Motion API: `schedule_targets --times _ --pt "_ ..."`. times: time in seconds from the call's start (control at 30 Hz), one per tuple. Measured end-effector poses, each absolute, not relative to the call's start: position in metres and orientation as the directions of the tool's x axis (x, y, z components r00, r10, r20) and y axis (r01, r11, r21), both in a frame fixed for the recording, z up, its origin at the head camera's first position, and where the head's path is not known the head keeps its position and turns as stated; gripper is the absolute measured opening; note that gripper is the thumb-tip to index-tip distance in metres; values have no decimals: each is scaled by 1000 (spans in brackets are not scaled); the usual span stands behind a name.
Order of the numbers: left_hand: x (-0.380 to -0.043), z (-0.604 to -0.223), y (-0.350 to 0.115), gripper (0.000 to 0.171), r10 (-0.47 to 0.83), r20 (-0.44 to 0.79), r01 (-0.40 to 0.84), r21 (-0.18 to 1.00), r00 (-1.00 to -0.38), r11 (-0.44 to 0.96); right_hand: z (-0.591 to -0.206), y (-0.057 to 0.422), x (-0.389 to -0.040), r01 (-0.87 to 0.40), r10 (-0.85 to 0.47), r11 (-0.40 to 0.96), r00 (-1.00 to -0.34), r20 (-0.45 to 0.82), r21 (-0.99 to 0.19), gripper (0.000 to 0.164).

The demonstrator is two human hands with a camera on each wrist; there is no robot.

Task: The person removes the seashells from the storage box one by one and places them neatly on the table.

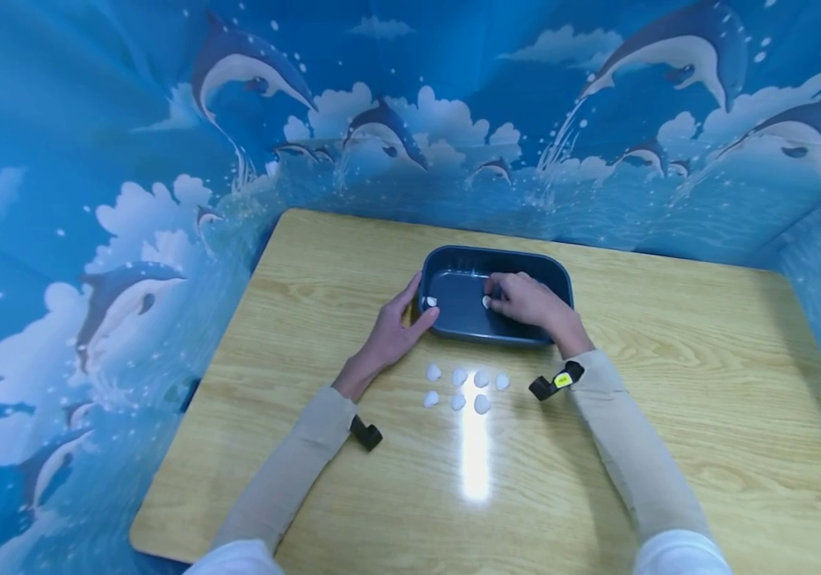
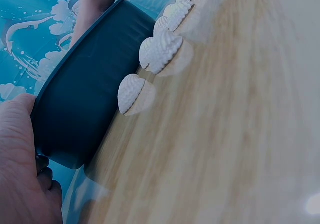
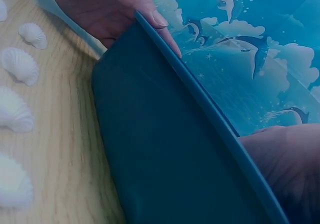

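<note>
A dark blue rectangular plastic bin (image 1: 493, 337) stands on the wooden table. My left hand (image 1: 390, 334) holds its left end, thumb over the front rim and fingers along the outer side; the curled fingers (image 2: 50, 181) show low in the left wrist view. Reaching inside over the right rim, my right hand (image 1: 525, 303) pinches a small white seashell (image 1: 486, 302) close over the bin's floor. Another white shell (image 1: 431, 302) lies in the bin at the left, near my left thumb. In the right wrist view the bin's wall hides the right fingertips.
Several ribbed white seashells (image 1: 458, 401) lie in two rows on the table (image 1: 669, 383) in front of the bin, between my forearms. A dolphin-printed blue curtain (image 1: 410, 104) hangs behind the table and at its sides. Black camera mounts sit at both wrists.
</note>
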State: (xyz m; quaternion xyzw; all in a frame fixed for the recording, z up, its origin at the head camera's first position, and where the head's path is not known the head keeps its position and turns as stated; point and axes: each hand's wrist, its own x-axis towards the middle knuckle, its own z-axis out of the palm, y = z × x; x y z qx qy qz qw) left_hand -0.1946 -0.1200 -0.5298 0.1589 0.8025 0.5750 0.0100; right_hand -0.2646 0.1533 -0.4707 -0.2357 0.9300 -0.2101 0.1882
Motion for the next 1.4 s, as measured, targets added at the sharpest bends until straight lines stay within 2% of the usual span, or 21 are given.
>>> schedule_targets --times 0.13,0.5,0.83,1.4 --pt "-195 -530 -120 81 265 166 243 925 -950 291 -472 154 -264 -380 -538 787 -809 -237 -486 21" --pt "-194 -529 -120 82 265 153 231 927 -952 294 -472 154 -260 -410 -582 740 -788 -200 -533 26" --pt "-195 -530 -119 81 269 157 236 927 -950 291 -477 156 -259 -448 -608 710 -780 -152 -543 15" --pt "-196 -531 -120 80 267 173 250 925 -948 288 -480 140 -252 -451 -592 725 -795 -136 -521 24"
